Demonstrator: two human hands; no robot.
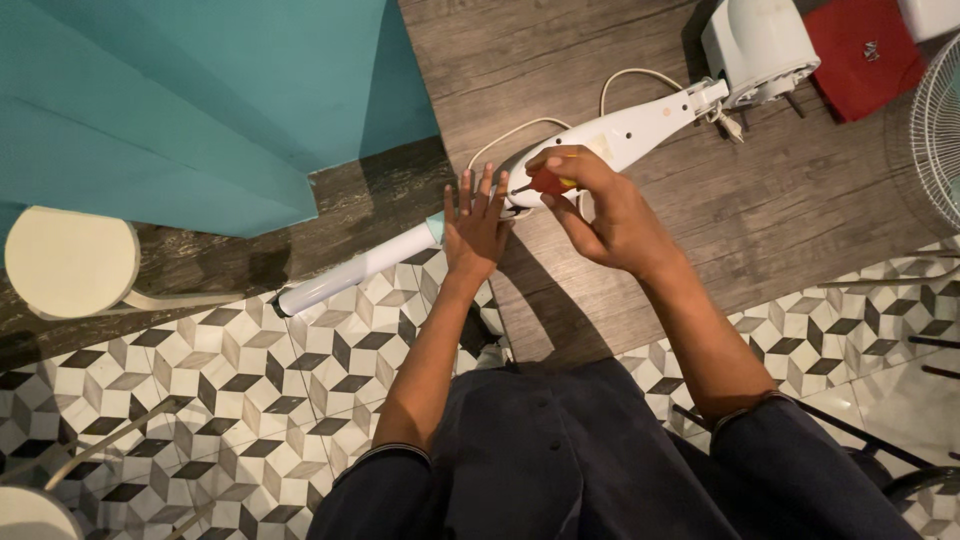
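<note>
**Fingers flat on a fan stand, fingers pinched on a screwdriver**

Fingers (pixel 470 195) of the left hand (pixel 474 232) are spread apart and laid flat, pressing down on the white fan stand (pixel 610 135) near the joint where its wider body meets the slim pole (pixel 355 270). That hand grips nothing; the palm faces down and the fingertips point away from the person. The right hand (pixel 600 205) has its fingers curled together, clamped on a small screwdriver (pixel 545 181) with a red and yellow handle. The dark tip of the tool points left and touches the rounded end of the stand's body, just beside the left fingertips.

The fan stand lies on its side on the wooden floor (pixel 780 210), running diagonally from the white pole at lower left to the white motor housing (pixel 760 45) at upper right. A white power cord (pixel 625 80) loops on the floor beside the body, and its plug lies near the housing. A red cloth (pixel 865 50) rests just beyond the housing, and part of a wire fan guard (pixel 940 130) shows at the right edge.

Patterned tile (pixel 250 370) in black, grey and white covers the floor nearer the person, whose dark sleeves and dark clothing fill the bottom of the view. A teal wall (pixel 200 100) stands at upper left, with a round cream-coloured base (pixel 70 262) lying below it.
</note>
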